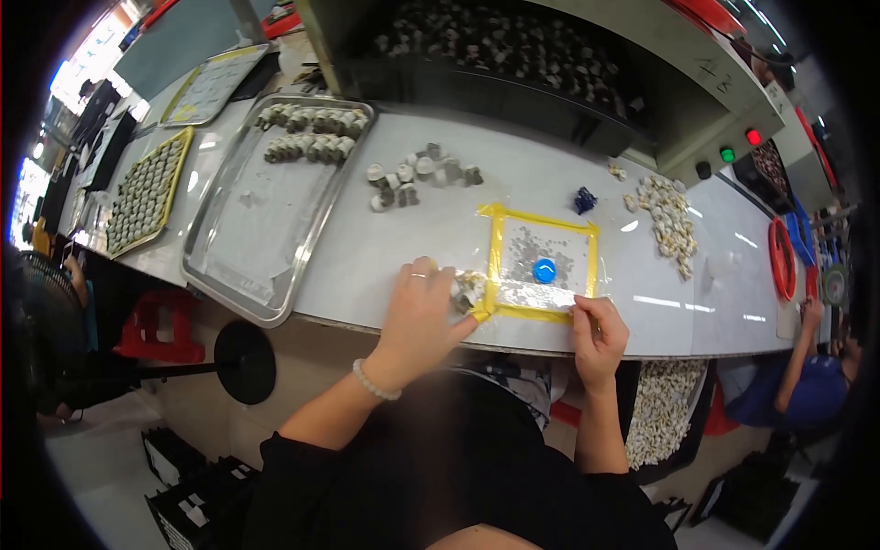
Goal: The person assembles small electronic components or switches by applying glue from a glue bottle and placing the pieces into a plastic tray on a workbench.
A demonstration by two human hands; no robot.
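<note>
Small pale parts (469,288) sit clustered on the white table (376,257), just beside the left edge of a yellow-taped square (496,252). Your left hand (417,310) bends over the cluster with its fingers curled at the near left side and its thumb at the square's lower left corner; whether it grips any of them, you cannot tell from this view. Your right hand (600,337) has thumb and forefinger drawn together by the lower right corner, and what may be between them is too small to make out.

Inside the square, gray specks (529,246) lie scattered around a round blue piece (544,269). Past its far edge you have a crumpled dark blue thing (585,200), and to the right a pile of pale pieces (667,218).

Toward your left, a loose white-and-gray group (424,167) lies near a metal tray (266,220) carrying two rows of similar parts.
</note>
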